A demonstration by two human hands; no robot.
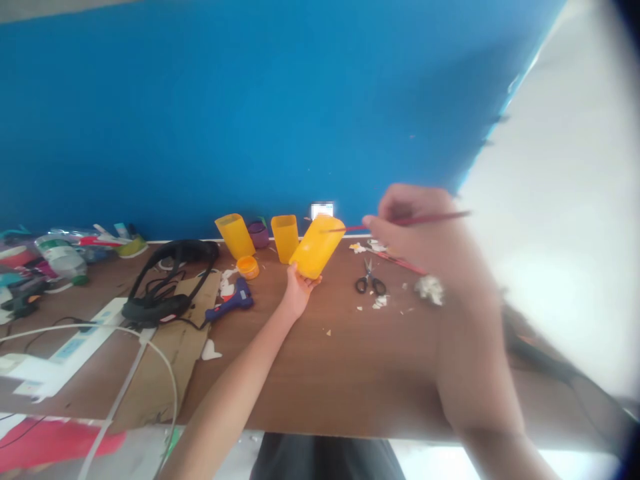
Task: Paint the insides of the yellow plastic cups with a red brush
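Observation:
My left hand (299,288) is closed around the bottom of a yellow plastic cup (318,245), held tilted above the brown table (320,373). My right hand (417,230), blurred by motion, pinches a thin red paintbrush (430,219) whose tip reaches the cup's upper side. Two more yellow cups (235,235) (285,237) stand upright by the blue wall. A small open pot of orange paint (248,267) sits beside them.
Black scissors (370,284) and white scraps (429,288) lie right of centre. A blue glue gun (231,303), black headphones (167,280), cardboard (165,347), a white power strip (75,343) and cables lie at left. Bottles and clutter (55,257) fill the far left.

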